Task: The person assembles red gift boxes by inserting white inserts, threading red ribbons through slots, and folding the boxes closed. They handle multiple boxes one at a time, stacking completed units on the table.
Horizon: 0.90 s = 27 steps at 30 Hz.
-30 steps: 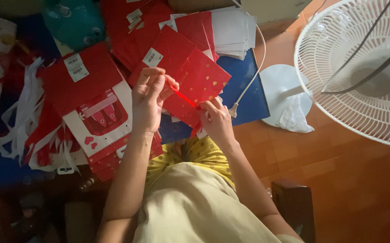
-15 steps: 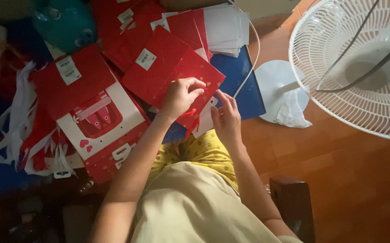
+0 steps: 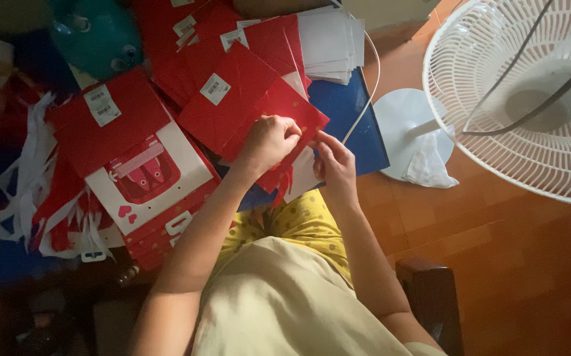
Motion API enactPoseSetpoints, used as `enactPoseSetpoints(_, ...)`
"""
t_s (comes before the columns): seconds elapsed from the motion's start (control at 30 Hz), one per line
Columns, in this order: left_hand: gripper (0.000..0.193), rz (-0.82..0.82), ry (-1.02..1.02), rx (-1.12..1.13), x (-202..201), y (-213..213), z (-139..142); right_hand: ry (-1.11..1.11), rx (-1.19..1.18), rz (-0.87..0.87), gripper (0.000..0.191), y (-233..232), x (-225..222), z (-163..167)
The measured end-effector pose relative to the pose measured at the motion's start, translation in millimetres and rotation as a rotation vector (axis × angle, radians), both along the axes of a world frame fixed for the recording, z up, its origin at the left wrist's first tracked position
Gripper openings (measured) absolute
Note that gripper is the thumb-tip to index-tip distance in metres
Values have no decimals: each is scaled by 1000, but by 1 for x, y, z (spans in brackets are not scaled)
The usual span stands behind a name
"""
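Dim indoor light, reddish-brown wooden floor; white pedestal fan at right, its round base on the floor; dark wooden chair arm below

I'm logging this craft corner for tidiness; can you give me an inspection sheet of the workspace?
Surface: wooden floor, partly covered by a blue sheet.
Job's things: red paper piece held by left hand and right hand.
Clutter: red paper bags, white paper stack, white strips, teal object.
Grippers: both hands pinch the red piece's edge.
Cables: white cable runs toward the hands.
Surroundings: white fan, white cloth at its base.
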<state>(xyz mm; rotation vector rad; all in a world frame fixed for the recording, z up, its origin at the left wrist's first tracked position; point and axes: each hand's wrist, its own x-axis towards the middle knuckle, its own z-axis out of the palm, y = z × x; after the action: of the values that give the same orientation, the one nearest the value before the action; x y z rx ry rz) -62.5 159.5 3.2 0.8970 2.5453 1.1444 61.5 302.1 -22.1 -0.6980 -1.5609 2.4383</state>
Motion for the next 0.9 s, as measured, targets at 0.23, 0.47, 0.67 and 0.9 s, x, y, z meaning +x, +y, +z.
enactPoseSetpoints(0.23, 13, -6, -148, 16, 0, -1, 3, -84, 330, 72, 17, -6, -11, -13)
enactPoseSetpoints(0.47, 21, -1, -313, 46, -3, -6, 0, -148, 332, 203, 14, -2, -10, -7)
enactPoseSetpoints(0.67, 20, 11, -363, -175, -1, -14, 2, -246, 483, 328, 11, -7, -11, 3)
enactPoseSetpoints(0.9, 21, 67, -519, 63, 8, -30, -6, -167, 699, 347, 13, -13, -13, -13)
